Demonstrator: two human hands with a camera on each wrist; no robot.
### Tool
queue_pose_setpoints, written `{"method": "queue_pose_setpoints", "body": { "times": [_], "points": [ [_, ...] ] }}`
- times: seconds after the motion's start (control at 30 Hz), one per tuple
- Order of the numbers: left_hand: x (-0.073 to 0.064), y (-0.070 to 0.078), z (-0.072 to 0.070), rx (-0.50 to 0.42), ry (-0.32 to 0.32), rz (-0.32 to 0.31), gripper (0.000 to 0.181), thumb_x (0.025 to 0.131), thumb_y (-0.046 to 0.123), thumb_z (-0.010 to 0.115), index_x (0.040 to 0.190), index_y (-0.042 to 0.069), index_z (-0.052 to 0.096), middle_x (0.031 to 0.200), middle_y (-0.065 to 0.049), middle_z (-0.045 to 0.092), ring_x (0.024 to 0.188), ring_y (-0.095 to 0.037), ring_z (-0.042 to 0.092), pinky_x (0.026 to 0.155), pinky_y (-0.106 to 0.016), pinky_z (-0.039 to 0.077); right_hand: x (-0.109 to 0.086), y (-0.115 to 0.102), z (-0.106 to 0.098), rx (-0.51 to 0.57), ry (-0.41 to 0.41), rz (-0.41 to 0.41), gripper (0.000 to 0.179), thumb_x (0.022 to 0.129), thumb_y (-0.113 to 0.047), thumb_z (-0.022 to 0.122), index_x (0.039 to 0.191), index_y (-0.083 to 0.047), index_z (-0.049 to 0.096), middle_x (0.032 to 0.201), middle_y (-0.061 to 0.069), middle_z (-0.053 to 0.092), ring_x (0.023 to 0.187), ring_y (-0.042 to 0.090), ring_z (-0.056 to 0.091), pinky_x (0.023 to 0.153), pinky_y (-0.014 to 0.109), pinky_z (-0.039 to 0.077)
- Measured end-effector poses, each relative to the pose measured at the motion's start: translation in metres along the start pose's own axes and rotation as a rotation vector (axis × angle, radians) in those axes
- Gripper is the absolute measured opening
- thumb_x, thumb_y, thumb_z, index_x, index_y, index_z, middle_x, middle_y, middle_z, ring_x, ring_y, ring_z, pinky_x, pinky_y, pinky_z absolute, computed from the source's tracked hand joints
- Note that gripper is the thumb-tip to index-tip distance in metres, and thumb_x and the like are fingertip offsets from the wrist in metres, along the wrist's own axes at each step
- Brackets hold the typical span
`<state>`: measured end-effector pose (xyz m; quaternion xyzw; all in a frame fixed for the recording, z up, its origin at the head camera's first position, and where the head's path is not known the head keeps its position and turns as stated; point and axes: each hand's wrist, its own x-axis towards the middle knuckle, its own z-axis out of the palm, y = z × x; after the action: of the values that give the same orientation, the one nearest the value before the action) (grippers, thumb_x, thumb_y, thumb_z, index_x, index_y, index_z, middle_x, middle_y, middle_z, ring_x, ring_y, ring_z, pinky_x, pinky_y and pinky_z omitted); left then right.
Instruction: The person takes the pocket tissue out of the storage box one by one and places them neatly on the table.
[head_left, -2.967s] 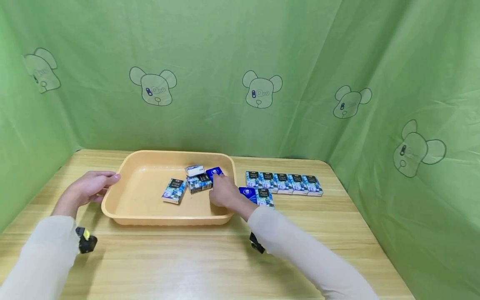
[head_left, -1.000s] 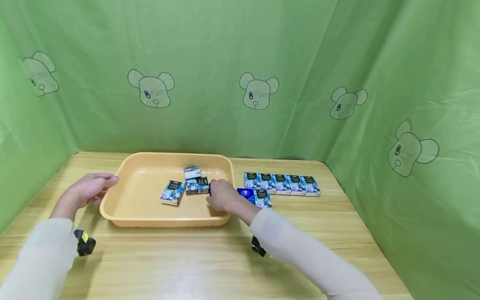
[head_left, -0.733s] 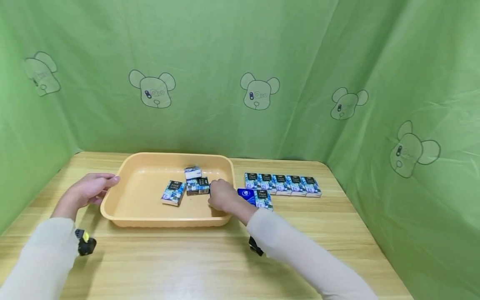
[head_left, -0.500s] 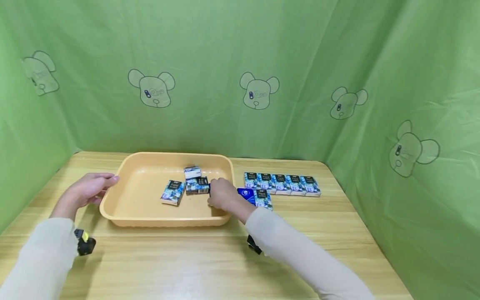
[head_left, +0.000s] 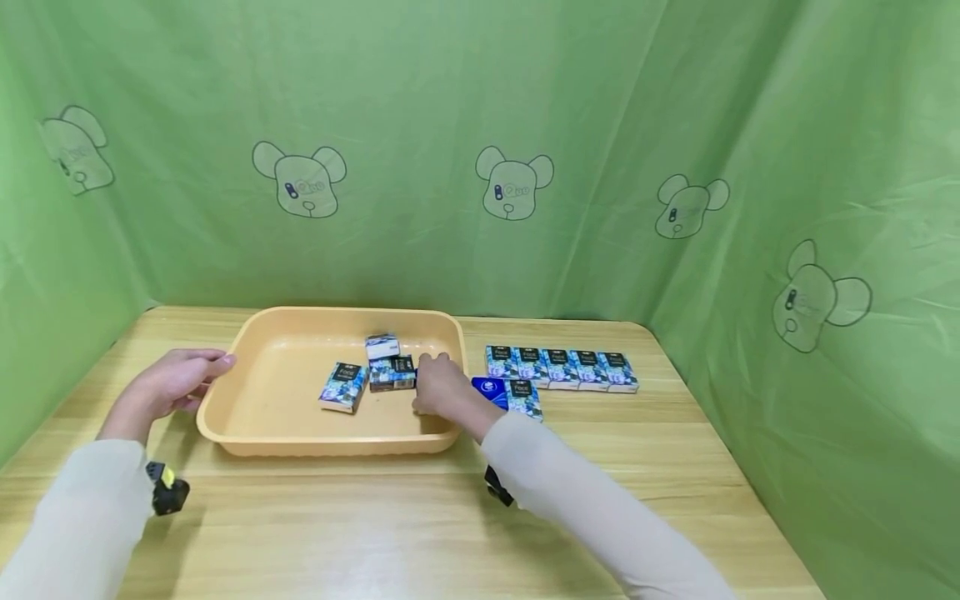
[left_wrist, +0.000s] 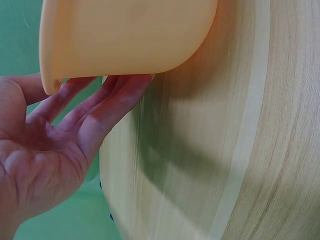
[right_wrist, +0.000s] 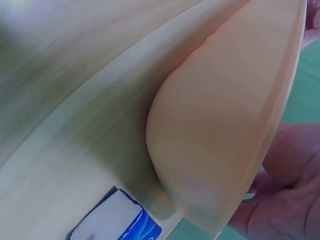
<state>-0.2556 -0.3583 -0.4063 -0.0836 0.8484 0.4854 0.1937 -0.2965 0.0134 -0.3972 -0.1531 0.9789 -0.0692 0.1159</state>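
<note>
An orange-yellow plastic tray (head_left: 300,437) stands on the wooden table. My left hand (head_left: 182,379) holds its left rim, the thumb at the edge and the fingers against the outer wall (left_wrist: 135,45). My right hand (head_left: 442,387) reaches over the right rim into the tray. It pinches a blue tissue pack (head_left: 417,377), mostly hidden behind the fingers. Left of that hand lie a floral tissue pack (head_left: 392,375), another pack showing its white side (head_left: 382,346) and a tilted floral pack (head_left: 344,387). The right wrist view shows this hand (right_wrist: 287,185) partly behind the tray wall.
To the tray's right, several floral tissue packs (head_left: 559,368) form a row on the table (head_left: 637,450). In front of them sit a blue pack (head_left: 489,390) and a floral pack (head_left: 523,400), side by side. A green curtain (head_left: 420,250) encloses the back and sides.
Since the earliest frame, my right hand has drawn the blue pack nearer inside the tray, and the small packs beside it have shifted slightly. My left hand has stayed at the rim.
</note>
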Motion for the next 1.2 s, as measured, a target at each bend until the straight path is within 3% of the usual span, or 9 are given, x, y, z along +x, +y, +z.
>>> {"method": "queue_pose_setpoints", "body": {
  "times": [0.13,0.43,0.57,0.8,1.1,1.2],
  "points": [
    [0.0002,-0.0003,0.0004,-0.001,-0.002,0.0,0.074,0.109,0.04,0.039,0.157,-0.009,0.012,0.146,-0.037,0.041,0.093,-0.012,0.065,0.078,-0.033,0.061,0.0015,0.0001,-0.0008,-0.02,-0.024,0.026,0.068,0.084,-0.028,0.083,0.135,0.006,0.052,0.124,0.022,0.061,0.098,0.024,0.059,0.081,0.031,0.057],
    [0.0009,-0.0007,-0.0005,0.007,0.006,-0.001,0.075,0.109,0.041,0.039,0.158,-0.009,0.012,0.146,-0.037,0.041,0.093,-0.012,0.065,0.076,-0.032,0.061,0.0042,0.0009,-0.0015,0.01,-0.029,0.01,0.044,0.083,-0.023,0.083,0.113,0.002,0.064,0.103,0.013,0.064,0.08,0.019,0.056,0.059,0.023,0.049],
    [0.0006,0.0001,-0.0002,0.007,0.005,-0.003,0.075,0.109,0.041,0.039,0.158,-0.009,0.012,0.146,-0.037,0.042,0.092,-0.012,0.065,0.076,-0.032,0.06,0.0048,0.0026,-0.0004,0.022,-0.017,0.001,0.037,0.082,-0.022,0.084,0.106,0.001,0.067,0.101,0.012,0.064,0.078,0.019,0.056,0.059,0.023,0.049],
    [-0.0001,0.0011,-0.0002,0.014,0.003,-0.002,0.075,0.109,0.041,0.039,0.158,-0.009,0.012,0.146,-0.037,0.041,0.093,-0.013,0.064,0.076,-0.032,0.06,0.0046,0.0034,0.0013,0.052,-0.016,0.004,0.038,0.083,-0.02,0.083,0.11,0.001,0.066,0.1,0.011,0.064,0.077,0.019,0.058,0.057,0.023,0.05],
    [0.0006,-0.0002,0.0008,-0.006,-0.003,0.007,0.075,0.109,0.04,0.04,0.157,-0.01,0.012,0.131,-0.027,0.057,0.091,-0.011,0.064,0.078,-0.034,0.061,0.0038,0.0039,0.0008,-0.001,0.005,-0.032,0.03,0.082,-0.019,0.081,0.1,0.0,0.067,0.094,0.01,0.064,0.075,0.018,0.055,0.056,0.022,0.047],
    [0.0003,-0.0002,0.0002,-0.011,-0.005,0.006,0.075,0.109,0.04,0.039,0.157,-0.01,0.012,0.135,-0.031,0.054,0.091,-0.011,0.065,0.079,-0.035,0.061,0.0024,0.0033,-0.0007,0.018,0.006,-0.032,0.023,0.082,-0.014,0.079,0.096,0.0,0.066,0.09,0.009,0.062,0.07,0.017,0.055,0.053,0.022,0.047]
  ]
}}
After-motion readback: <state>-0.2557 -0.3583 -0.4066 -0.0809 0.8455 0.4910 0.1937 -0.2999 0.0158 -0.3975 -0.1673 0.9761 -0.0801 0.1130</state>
